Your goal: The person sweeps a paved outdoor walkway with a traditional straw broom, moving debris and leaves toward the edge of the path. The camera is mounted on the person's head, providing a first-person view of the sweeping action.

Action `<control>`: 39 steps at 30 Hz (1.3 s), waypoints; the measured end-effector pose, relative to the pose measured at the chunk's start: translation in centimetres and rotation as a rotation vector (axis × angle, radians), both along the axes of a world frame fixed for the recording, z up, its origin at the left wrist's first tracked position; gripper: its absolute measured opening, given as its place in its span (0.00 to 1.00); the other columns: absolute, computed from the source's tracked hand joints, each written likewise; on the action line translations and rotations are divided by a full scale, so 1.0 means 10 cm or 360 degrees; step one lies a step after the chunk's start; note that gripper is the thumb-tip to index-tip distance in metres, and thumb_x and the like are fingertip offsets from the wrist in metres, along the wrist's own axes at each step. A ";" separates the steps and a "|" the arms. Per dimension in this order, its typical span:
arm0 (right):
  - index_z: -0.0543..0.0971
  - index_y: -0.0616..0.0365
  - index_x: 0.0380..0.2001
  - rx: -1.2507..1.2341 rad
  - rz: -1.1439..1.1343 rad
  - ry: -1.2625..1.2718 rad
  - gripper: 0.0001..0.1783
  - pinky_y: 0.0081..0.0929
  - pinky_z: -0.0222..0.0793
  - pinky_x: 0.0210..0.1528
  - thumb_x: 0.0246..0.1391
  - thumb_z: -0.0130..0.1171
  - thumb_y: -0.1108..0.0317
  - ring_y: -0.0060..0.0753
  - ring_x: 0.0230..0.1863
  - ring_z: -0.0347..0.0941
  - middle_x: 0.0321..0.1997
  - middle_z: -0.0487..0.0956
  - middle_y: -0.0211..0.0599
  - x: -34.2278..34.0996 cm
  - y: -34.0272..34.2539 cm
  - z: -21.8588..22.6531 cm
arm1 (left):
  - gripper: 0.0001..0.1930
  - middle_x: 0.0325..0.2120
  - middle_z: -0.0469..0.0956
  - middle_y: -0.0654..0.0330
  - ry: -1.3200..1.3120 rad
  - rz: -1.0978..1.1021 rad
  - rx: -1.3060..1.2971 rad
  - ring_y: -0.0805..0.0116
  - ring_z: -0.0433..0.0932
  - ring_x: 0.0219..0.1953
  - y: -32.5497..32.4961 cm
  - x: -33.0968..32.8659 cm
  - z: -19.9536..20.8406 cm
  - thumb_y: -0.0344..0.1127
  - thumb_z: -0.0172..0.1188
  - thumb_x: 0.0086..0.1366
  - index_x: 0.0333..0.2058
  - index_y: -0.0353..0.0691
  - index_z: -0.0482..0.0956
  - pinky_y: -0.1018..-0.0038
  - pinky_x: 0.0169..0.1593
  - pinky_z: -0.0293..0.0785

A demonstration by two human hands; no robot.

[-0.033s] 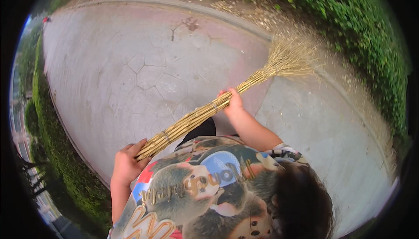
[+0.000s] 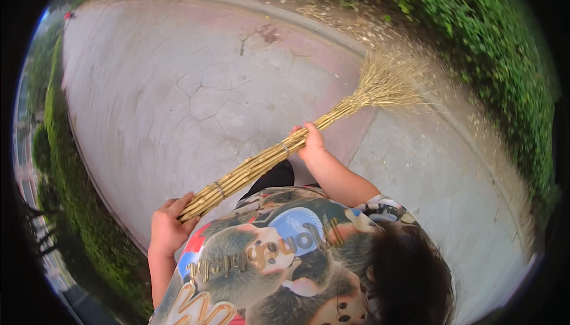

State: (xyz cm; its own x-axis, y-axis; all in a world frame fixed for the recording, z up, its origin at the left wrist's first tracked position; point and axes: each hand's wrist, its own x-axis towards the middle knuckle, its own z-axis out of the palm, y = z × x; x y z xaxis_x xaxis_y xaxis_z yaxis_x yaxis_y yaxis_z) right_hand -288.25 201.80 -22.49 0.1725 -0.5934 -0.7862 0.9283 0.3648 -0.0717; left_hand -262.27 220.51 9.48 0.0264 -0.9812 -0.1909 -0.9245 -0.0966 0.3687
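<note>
A long broom (image 2: 255, 166) of bundled yellowish twigs runs slantwise in front of me, from low on the left up to the right. Wrapped round its lower, butt end is my left hand (image 2: 170, 224). Farther along the bundle, just past a metal binding, my right hand (image 2: 310, 142) grips it from the near side, fingers partly hidden behind the stalks. The splayed bristles fan out over the kerb at the upper right; I cannot tell whether they touch the ground.
Grey paving (image 2: 136, 87) with a reddish border lies below me. A kerb (image 2: 285, 21) curves along the far and right side, with leaf-littered soil and a green hedge (image 2: 469, 22) behind it. Another hedge (image 2: 83, 206) lines the left. A small red shape (image 2: 69, 15) shows far off.
The broom and both hands have shifted slightly to the left, bristles included. Both grips stay as they were.
</note>
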 end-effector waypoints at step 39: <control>0.72 0.56 0.36 -0.0521 0.1607 0.0570 0.13 0.43 0.79 0.33 0.60 0.55 0.57 0.37 0.30 0.78 0.29 0.77 0.36 1.08 -4.17 -1.22 | 0.11 0.24 0.80 0.48 0.0130 0.0812 -0.0546 0.56 0.81 0.26 -3.04 -1.56 -1.36 0.28 0.65 0.52 0.35 0.33 0.81 0.69 0.32 0.76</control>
State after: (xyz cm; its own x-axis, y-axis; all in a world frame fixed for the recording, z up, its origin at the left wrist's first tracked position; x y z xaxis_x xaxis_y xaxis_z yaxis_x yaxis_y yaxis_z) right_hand -277.41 160.07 -34.73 0.4870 -0.4964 -0.7186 0.1236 0.8537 -0.5059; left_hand -277.86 190.14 -4.11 0.5071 -0.8546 0.1122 -0.7606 -0.3824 0.5247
